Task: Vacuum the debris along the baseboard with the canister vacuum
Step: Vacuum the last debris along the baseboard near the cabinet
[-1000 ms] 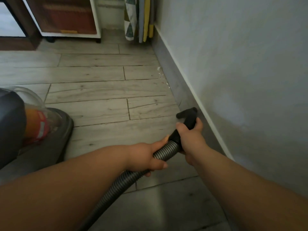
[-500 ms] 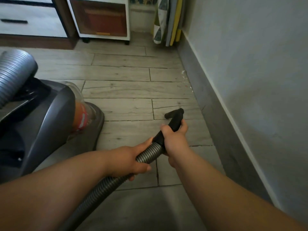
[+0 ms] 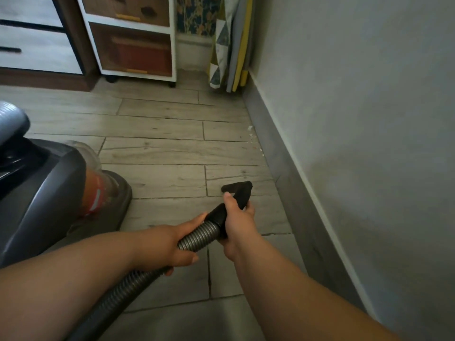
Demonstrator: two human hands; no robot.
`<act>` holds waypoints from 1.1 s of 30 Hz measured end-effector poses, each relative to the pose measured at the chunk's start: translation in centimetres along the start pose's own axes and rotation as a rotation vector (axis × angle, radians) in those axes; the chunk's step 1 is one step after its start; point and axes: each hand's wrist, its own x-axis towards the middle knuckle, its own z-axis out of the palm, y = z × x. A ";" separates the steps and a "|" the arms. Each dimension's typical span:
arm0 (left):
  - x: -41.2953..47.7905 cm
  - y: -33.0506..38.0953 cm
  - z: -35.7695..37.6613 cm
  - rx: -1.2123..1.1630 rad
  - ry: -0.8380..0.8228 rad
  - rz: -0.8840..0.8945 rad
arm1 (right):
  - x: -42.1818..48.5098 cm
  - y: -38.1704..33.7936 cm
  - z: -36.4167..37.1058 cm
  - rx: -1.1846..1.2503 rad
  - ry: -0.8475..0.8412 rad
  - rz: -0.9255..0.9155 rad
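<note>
While the left hand (image 3: 170, 244) wraps the ribbed hose (image 3: 197, 238), the right hand (image 3: 237, 221) grips the black nozzle (image 3: 240, 193), held above the floor; white debris (image 3: 253, 139) lies farther along the baseboard (image 3: 278, 153); canister vacuum (image 3: 49, 193) sits at left.

Canister (image 3: 49, 193) cut off L edge; debris specks (image 3: 250, 129) too small to ID.

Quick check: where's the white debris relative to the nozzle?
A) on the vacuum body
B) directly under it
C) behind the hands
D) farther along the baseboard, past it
D: the debris lies by the baseboard, beyond the nozzle that the right hand holds, not yet reached.
</note>
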 end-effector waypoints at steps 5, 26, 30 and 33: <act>2.2 2.5 -0.6 0.020 0.013 0.100 | 0.0 -3.1 -2.0 -0.015 0.029 -0.053; 3.2 7.3 -2.2 0.100 0.010 0.278 | -2.9 -7.4 -4.7 -0.006 0.300 -0.265; 3.2 6.4 -2.0 0.108 -0.028 0.266 | -3.5 -6.3 -4.4 0.012 0.330 -0.261; 2.9 5.2 -2.2 0.164 -0.055 0.256 | -4.3 -4.8 -3.7 0.057 0.337 -0.226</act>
